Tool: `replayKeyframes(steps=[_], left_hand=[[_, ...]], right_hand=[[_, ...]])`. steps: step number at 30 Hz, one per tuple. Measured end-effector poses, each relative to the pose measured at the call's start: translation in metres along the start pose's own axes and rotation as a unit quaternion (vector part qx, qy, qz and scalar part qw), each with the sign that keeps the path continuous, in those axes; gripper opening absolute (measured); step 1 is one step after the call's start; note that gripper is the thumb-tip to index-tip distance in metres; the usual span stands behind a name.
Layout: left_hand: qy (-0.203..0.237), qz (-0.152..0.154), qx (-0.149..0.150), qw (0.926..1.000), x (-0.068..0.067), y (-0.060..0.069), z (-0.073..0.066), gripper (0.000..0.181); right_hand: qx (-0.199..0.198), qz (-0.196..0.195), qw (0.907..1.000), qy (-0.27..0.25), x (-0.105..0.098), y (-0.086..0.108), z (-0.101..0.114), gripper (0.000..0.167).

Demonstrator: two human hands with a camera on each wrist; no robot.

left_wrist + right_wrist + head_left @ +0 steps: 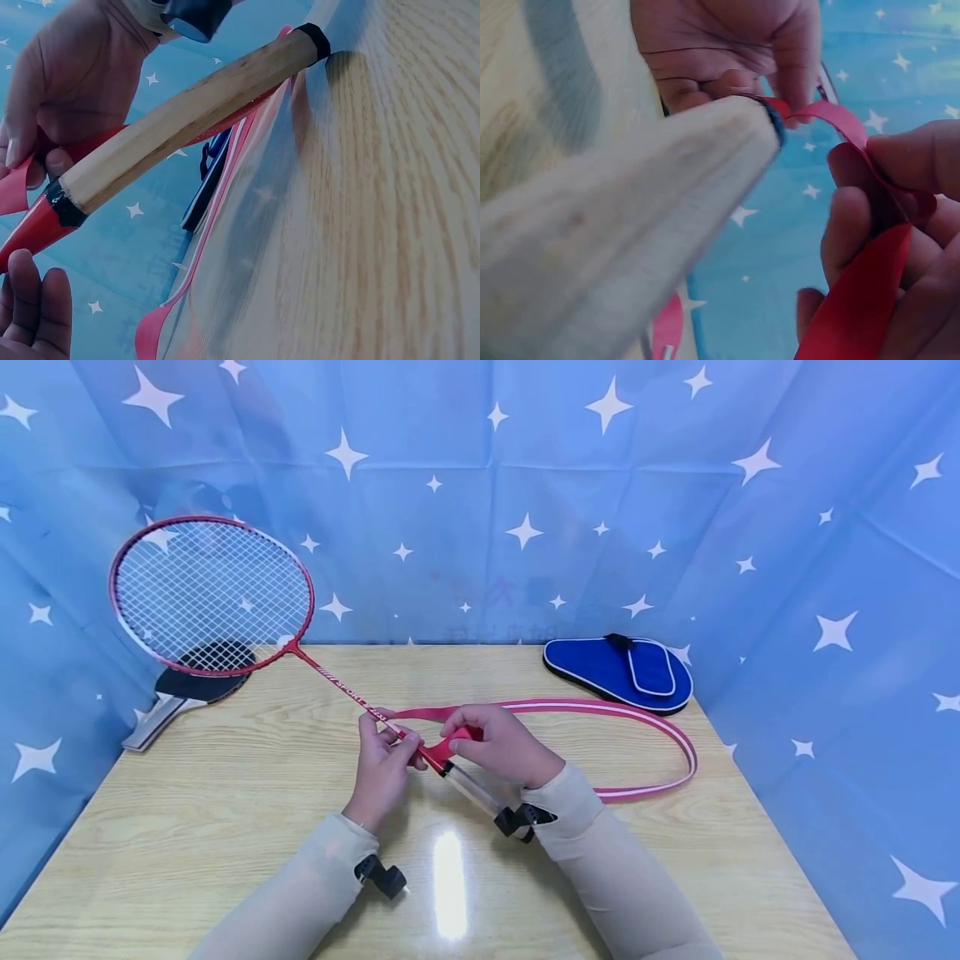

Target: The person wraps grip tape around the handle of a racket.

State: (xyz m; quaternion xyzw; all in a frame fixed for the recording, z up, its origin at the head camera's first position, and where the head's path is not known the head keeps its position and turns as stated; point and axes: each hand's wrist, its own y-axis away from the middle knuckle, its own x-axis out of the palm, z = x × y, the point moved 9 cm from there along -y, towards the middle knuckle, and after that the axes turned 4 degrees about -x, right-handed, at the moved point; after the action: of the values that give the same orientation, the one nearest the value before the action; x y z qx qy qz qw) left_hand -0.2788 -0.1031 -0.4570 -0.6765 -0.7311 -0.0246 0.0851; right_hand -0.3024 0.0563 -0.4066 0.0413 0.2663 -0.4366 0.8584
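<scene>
We are pinching a slender, red-and-white badminton racket (341, 687) in our left hand (382, 772) and a long, flat, red strap with a white stripe (585, 706) in our right hand (512, 747).
Close together, our hands are working above the pale wood-grain table (187, 827): left finger and thumb are clamping the racket's red shaft, while right fingers are gripping a folded stretch of strap just beside the bare wooden handle (187, 112). The racket is slanting up leftward, its strung oval head partly covering a black table tennis paddle (198, 686) in our view. The strap is looping rightward over the table, passing near a blue, white-piped, paddle-shaped case (600, 670).
</scene>
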Motion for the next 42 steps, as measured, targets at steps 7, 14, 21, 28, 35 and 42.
replayKeyframes(steps=[7, 14, 21, 28, 35, 42], left_hand=[[0.008, -0.004, 0.004, 1.0, 0.0, 0.0, -0.001, 0.033], [0.021, -0.014, -0.009, 0.9997, -0.002, -0.001, -0.002, 0.034], [0.018, -0.016, -0.016, 0.9996, -0.005, -0.001, -0.002, 0.035], [0.009, -0.02, -0.024, 0.9995, -0.006, -0.002, -0.002, 0.034], [-0.011, -0.016, -0.031, 0.9993, -0.004, -0.001, -0.003, 0.032], [-0.023, -0.013, -0.033, 0.9991, -0.002, 0.0, -0.006, 0.032]], right_hand=[[-0.009, 0.0, 0.9998, -0.016, 0.009, -0.004, -0.003, 0.013], [0.044, -0.025, 0.9987, 0.004, 0.013, -0.002, -0.011, 0.009], [0.06, -0.026, 0.9978, 0.009, 0.014, -0.002, -0.01, 0.012], [0.062, -0.023, 0.9976, 0.024, 0.017, -0.001, -0.005, 0.012], [0.057, -0.021, 0.998, 0.019, 0.018, -0.002, -0.006, 0.013], [0.06, -0.019, 0.998, 0.004, 0.02, -0.003, -0.012, 0.017]])
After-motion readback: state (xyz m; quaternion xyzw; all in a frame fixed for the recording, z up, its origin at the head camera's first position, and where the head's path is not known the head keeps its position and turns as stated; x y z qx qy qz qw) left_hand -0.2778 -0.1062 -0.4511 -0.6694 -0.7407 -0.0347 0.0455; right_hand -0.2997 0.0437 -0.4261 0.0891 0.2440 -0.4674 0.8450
